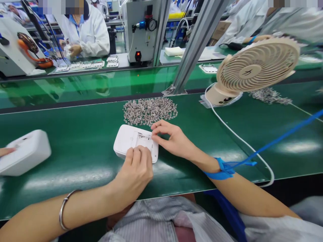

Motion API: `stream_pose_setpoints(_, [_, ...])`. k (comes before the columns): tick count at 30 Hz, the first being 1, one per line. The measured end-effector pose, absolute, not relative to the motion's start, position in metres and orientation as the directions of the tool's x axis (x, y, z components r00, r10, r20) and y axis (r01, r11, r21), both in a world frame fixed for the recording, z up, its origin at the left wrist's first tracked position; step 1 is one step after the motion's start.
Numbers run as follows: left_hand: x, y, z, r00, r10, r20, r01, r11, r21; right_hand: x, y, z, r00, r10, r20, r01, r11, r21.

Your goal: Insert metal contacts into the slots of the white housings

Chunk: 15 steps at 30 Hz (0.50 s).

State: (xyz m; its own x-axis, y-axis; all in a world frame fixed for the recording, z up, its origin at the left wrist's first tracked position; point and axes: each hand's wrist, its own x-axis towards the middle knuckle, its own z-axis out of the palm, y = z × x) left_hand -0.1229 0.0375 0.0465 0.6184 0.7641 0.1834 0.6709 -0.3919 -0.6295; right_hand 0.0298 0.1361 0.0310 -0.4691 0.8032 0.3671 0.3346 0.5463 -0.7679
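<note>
A white plastic device (123, 139) lies on the green table with its open battery compartment (146, 142) facing up. Over the near side of that compartment, the fingers of my left hand (137, 169) are curled and pressed together; their tips are hidden. My right hand (174, 137) is at the device's far right corner, thumb and forefinger brought close together at the compartment's edge. Whatever small part either hand may pinch cannot be made out. Just beyond the device is a pile of small metal battery springs (150, 111).
Another person's hand (6, 152) touches a second white device (32, 151) at left. A beige fan (257, 70) stands at right, its white cable (234, 141) crossing the table. A blue wrist strap cord (280, 141) runs right. A metal post (194, 47) rises behind the springs.
</note>
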Motion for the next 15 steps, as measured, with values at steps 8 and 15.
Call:
stream_pose_setpoints(8, [-0.122,0.035,0.041,0.626,0.758,0.183,0.678,-0.414,-0.607,0.025,0.136,0.024,-0.533,0.719,0.446,0.388,0.676,-0.626])
stream_pose_setpoints(15, [-0.124,0.042,0.037,0.658,0.724,0.206,0.675,-0.448,-0.586,0.017,0.132,0.015,-0.463,0.739,0.489,0.534,0.673,-0.511])
